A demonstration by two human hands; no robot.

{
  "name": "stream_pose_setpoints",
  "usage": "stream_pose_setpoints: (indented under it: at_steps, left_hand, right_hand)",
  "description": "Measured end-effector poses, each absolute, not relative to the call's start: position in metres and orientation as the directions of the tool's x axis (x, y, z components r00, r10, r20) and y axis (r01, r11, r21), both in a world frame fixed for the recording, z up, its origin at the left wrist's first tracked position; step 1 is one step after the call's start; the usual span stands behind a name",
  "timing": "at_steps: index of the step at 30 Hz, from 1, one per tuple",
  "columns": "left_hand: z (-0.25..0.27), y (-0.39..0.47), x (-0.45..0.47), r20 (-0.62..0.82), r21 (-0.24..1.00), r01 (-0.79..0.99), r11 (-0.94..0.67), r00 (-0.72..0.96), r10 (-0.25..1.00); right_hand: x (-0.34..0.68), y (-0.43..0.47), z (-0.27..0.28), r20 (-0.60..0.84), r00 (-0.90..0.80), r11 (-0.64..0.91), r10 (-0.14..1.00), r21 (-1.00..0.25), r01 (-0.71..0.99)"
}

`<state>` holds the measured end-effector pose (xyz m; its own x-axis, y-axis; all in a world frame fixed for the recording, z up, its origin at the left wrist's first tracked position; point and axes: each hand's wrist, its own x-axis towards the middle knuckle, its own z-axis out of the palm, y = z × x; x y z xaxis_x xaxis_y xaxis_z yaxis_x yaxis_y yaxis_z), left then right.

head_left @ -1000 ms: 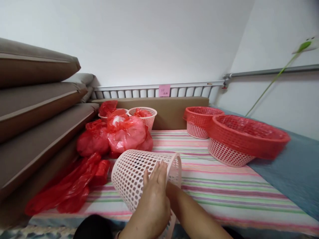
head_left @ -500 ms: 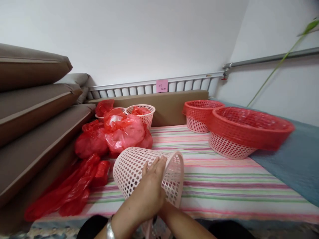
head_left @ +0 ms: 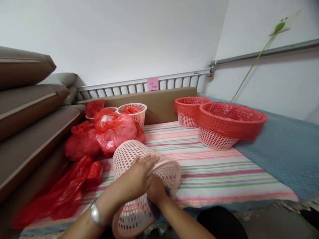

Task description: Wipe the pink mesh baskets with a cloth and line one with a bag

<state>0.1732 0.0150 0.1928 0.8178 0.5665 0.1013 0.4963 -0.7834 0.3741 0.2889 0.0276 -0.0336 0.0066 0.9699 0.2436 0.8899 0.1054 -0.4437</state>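
Note:
A pale pink perforated plastic basket (head_left: 132,151) is tipped on its side at the front of the striped cloth, its mouth facing me and to the right. My left hand (head_left: 141,171), with a silver bracelet at the wrist, holds the basket's upper wall near the rim, fingers laid across it. At the basket's mouth, my right hand (head_left: 155,190) is closed around a dark cloth (head_left: 153,208), partly hidden by the hand. Behind the basket sit filled red plastic bags (head_left: 117,129). A roll of red bags (head_left: 94,174) lies left of it.
Two pink baskets lined with red bags, a larger one (head_left: 219,141) and a smaller one (head_left: 186,120), stand at right. Another basket (head_left: 139,118) stands behind the bags. Brown cushions (head_left: 30,122) are stacked at left. A loose red bag (head_left: 62,196) lies before them.
The basket has turned so that its mouth faces me more. My left hand has shifted left and down with it; my right hand and the dark cloth now show. The view has swung right.

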Motion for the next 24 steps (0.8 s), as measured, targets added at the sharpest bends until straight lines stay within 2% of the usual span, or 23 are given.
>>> stream_pose_setpoints:
  at_steps: [4, 6, 7, 9, 11, 14, 18, 21, 24]
  left_hand:
    - [0.156, -0.012, 0.137, 0.3, 0.342, 0.55, -0.762, 0.705, 0.643]
    - [0.123, -0.026, 0.118, 0.442, 0.411, 0.546, -0.73, 0.581, 0.684]
    - [0.105, -0.033, 0.11, 0.474, 0.487, 0.544, -0.683, 0.493, 0.73]
    - [0.067, -0.045, 0.102, 0.451, 0.672, 0.512, -0.535, 0.289, 0.844]
    - [0.032, -0.053, 0.101, 0.371, 0.816, 0.423, -0.394, 0.14, 0.918]
    - [-0.006, -0.055, 0.108, 0.196, 0.944, 0.272, -0.188, -0.002, 0.981]
    - [-0.031, -0.049, 0.114, 0.105, 0.989, 0.107, -0.104, -0.008, 0.994]
    - [-0.032, -0.049, 0.115, 0.11, 0.988, 0.107, -0.114, 0.043, 0.993]
    - [-0.022, -0.055, 0.116, 0.139, 0.975, 0.159, -0.153, 0.101, 0.985]
  right_hand:
    - [0.288, 0.027, -0.041, 0.221, 0.0, 0.084, 0.975, -0.368, 0.926]
    - [0.289, 0.028, -0.042, 0.18, 0.005, 0.056, 0.984, -0.335, 0.94]
    - [0.289, 0.029, -0.041, 0.161, 0.011, 0.042, 0.987, -0.326, 0.944]
    - [0.29, 0.031, -0.04, 0.137, 0.017, 0.028, 0.99, -0.316, 0.948]
    - [0.29, 0.031, -0.04, 0.136, 0.013, 0.03, 0.991, -0.307, 0.951]
    - [0.289, 0.029, -0.039, 0.137, 0.006, 0.035, 0.991, -0.293, 0.955]
    - [0.291, 0.026, -0.037, 0.133, 0.002, 0.036, 0.991, -0.283, 0.959]
    - [0.29, 0.024, -0.033, 0.13, 0.004, 0.035, 0.991, -0.295, 0.955]
    - [0.283, 0.018, -0.027, 0.172, -0.029, 0.098, 0.985, -0.413, 0.905]
